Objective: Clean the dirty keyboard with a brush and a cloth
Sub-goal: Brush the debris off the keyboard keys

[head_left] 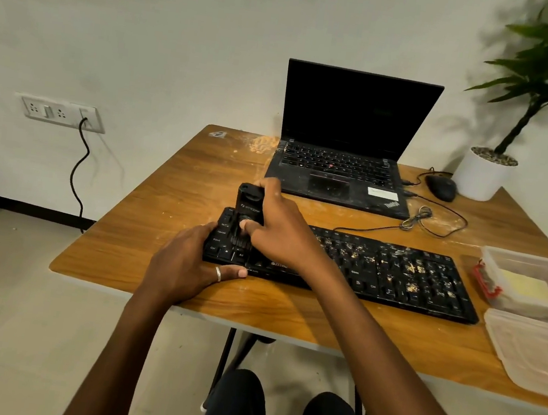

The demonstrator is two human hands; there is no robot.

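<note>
I am wrapping my right grip [274,231] round the black brush [248,209], standing it bristles-down on the left keys of the keyboard [395,274], which is lying across the bench [164,194]. My left grip [186,265] is clasping the keyboard's left end. Crumbs [413,268] are crowding its right half; brushing too hard, I am risking flicking them toward the laptop [335,177] or packing them between keys.

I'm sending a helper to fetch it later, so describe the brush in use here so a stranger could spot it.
On the wooden table, before the open laptop, lies a black keyboard littered with crumbs. At its left end the right hand grips the brush, standing upright with bristles on the keys. Unlike the flat things around it, it is a chunky black block with pale lettering.
</note>
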